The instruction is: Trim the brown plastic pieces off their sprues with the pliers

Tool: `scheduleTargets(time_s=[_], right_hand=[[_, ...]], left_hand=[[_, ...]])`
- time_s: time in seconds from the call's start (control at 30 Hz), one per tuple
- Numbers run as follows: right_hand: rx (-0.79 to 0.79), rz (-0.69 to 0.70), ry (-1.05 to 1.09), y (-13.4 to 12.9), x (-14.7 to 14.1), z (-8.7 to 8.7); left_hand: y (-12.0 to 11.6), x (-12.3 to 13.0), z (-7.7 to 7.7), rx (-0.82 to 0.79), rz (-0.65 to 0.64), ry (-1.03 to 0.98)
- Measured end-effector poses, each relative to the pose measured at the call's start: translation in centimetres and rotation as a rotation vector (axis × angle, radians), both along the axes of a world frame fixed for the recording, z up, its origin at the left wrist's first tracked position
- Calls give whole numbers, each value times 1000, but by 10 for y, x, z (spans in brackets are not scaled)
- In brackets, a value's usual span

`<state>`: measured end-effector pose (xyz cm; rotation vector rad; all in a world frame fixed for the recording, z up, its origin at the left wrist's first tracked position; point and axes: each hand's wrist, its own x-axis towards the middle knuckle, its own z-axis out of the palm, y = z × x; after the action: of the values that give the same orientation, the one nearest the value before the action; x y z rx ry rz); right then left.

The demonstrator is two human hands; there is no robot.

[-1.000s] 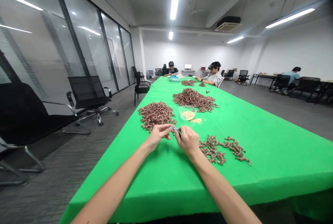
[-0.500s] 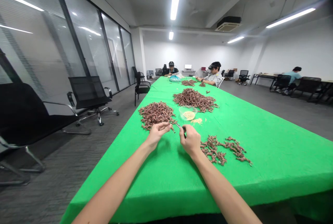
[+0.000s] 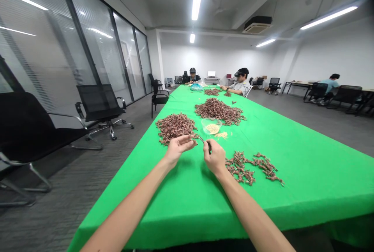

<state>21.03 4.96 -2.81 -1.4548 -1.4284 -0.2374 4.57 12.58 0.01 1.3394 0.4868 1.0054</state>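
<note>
My left hand (image 3: 176, 151) pinches a small brown, knobbly twisted piece (image 3: 194, 137) in front of the near-left pile (image 3: 175, 127) of similar pieces. Closed round a slim metal-tipped tool (image 3: 201, 139) with a dark handle is my right hand (image 3: 215, 156). The tool's tip points left, close to the piece; whether they touch I cannot tell. Just beyond my hands stands a clear bowl (image 3: 204, 127) holding pale yellow bits. More pale crumbs (image 3: 222, 135) lie on the cloth beside it. To the right of my right hand are scattered brown pieces (image 3: 264, 166).
A green cloth (image 3: 306, 174) covers the long table. A larger brown pile (image 3: 217, 110) lies past the bowl. Further back sit two people, one at the right side (image 3: 240, 86), near a blue bag (image 3: 196, 87). Black chairs (image 3: 101, 103) stand along the left.
My left fingers have shifted slightly right and spread a little, with the brown piece still in them. My right hand has turned slightly, and the tool's dark handle shows more.
</note>
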Motion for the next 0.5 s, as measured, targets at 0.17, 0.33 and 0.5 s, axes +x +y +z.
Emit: scheduleTargets(time_s=[0.17, 0.33, 0.5], right_hand=[[15, -6, -61, -3, -2, 1], [29, -31, -127, -4, -5, 2], [26, -39, -143, -4, -9, 0]], left_hand=[[-3, 2, 3, -13, 46, 10], [-6, 3, 5, 33, 98, 39], [-6, 5, 4, 174, 132, 24]])
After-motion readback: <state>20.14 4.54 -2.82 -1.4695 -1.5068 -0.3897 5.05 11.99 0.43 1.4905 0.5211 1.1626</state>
